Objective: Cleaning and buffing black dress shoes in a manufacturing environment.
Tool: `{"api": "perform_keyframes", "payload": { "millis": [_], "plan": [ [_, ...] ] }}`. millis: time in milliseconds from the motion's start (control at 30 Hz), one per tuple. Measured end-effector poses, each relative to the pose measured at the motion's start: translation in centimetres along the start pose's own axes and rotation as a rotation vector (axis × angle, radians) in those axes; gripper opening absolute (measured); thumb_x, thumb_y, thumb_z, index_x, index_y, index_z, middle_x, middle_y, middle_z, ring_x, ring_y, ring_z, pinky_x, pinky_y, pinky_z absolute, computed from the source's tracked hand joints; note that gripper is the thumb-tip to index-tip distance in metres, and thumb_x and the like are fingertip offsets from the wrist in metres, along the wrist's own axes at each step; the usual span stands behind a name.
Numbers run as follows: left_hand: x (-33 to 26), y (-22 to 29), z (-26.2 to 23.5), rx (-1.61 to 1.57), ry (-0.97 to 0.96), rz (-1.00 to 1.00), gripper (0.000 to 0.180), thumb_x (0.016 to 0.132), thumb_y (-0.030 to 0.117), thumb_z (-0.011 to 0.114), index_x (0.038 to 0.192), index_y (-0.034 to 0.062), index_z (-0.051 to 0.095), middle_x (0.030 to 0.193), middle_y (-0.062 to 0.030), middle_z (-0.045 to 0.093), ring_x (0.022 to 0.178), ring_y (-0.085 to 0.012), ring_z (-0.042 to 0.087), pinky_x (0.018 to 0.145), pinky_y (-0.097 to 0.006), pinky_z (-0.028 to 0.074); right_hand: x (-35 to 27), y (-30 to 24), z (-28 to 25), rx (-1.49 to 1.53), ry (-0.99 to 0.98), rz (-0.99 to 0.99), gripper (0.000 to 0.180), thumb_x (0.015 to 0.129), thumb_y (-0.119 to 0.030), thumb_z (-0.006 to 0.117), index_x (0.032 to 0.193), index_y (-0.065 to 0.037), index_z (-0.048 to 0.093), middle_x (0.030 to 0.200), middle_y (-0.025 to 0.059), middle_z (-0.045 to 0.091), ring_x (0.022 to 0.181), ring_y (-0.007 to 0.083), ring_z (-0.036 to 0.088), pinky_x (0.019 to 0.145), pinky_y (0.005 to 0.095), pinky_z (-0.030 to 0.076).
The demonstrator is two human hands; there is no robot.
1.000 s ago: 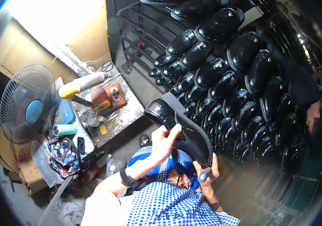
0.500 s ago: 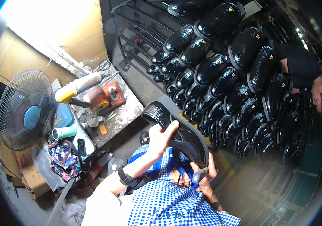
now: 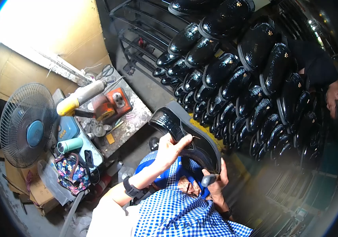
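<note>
A glossy black shoe (image 3: pixel 208 148) with a grey sole edge is tilted in front of my apron, its toe pointing up and left. My left hand (image 3: pixel 169 150) is closed on the shoe's upper near the middle, thumb on top. By that thumb tip shows a thin pale sliver, too small to name. My right hand (image 3: pixel 219 182) grips the shoe at its heel end, with fingers along the outer side. In the same hand is a tool with a dark, rounded handle (image 3: pixel 209 180); its working end is hidden.
Beyond the shoe, a rack holds many rows of black shoes (image 3: pixel 220 69). To the left are a cluttered worktable (image 3: pixel 137 118), a heat gun (image 3: pixel 84 94), a fan (image 3: pixel 29 126), a green tumbler (image 3: pixel 70 145) and a floral bag (image 3: pixel 71 172). At far right is another person's hand (image 3: pixel 333 96).
My left thumb has shifted slightly right and down along the shoe, and a thin pale sliver now shows by it. The view has tilted a little. My right hand keeps its hold.
</note>
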State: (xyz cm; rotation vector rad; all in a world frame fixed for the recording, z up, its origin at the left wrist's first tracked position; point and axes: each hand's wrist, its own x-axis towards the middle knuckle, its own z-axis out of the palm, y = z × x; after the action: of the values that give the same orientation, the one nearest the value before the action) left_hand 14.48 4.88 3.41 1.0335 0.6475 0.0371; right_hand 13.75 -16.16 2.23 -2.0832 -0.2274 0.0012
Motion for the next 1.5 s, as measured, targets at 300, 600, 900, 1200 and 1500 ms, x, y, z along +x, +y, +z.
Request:
{"api": "perform_keyframes", "payload": {
  "millis": [300,600,900,1200,1500],
  "plan": [
    [1.2,-0.1,0.3,-0.064,0.056,-0.032,0.026,0.086,0.023,0.055,0.084,-0.0017,0.061,0.074,-0.0006,0.061,0.064,-0.0067,0.052,0.059,-0.023,0.043,-0.8,-0.6,-0.2,-0.069,0.021,-0.046,0.068,0.059,-0.017,0.079,0.113,0.004,0.045,0.096,0.0176,0.057,0.081,0.0242,0.059,0.073,0.0327,0.048],
    [-0.9,2.8,4.0,0.386,-0.778,0.231,0.06,0.075,-0.002,0.058,0.127,-0.0016,0.027,0.117,-0.0148,0.045,0.111,-0.0199,0.043,0.093,-0.029,0.034,0.4,-0.4,-4.2,0.363,0.205,0.148,0.064,0.063,-0.011,0.075,0.116,0.004,0.044,0.099,0.0114,0.06,0.09,0.0163,0.058,0.077,0.0271,0.047],
    [-2.8,2.9,7.6,0.064,-0.778,0.115,0.025,0.088,0.001,0.041,0.111,-0.0024,0.051,0.099,-0.0149,0.06,0.089,-0.0208,0.06,0.08,-0.033,0.049,0.5,4.4,-20.3,1.0,0.925,-0.04,0.016,0.08,-0.019,0.06,0.087,-0.012,0.047,0.06,-0.0032,0.046,0.037,0.0087,0.034,0.042,0.0247,0.029],
    [2.9,-6.2,0.5,0.313,-0.266,-0.114,0.025,0.084,0.02,0.052,0.106,0.0073,0.052,0.093,-0.0084,0.063,0.075,-0.0208,0.063,0.065,-0.031,0.051,15.5,5.0,-30.5,0.522,1.243,0.049,0.041,0.07,-0.02,0.072,0.106,-0.01,0.056,0.062,-0.0041,0.049,0.038,0.0013,0.027,0.034,0.0192,0.019],
    [1.9,-9.0,0.6,0.309,-0.117,-0.125,0.027,0.084,0.022,0.052,0.106,0.0068,0.052,0.092,-0.01,0.063,0.075,-0.0216,0.063,0.067,-0.032,0.051,13.9,13.7,-36.1,0.638,1.339,0.153,0.03,0.074,-0.03,0.068,0.091,-0.013,0.051,0.061,0.0073,0.059,0.032,0.0037,0.034,0.029,0.0161,0.021]
  ]
}}
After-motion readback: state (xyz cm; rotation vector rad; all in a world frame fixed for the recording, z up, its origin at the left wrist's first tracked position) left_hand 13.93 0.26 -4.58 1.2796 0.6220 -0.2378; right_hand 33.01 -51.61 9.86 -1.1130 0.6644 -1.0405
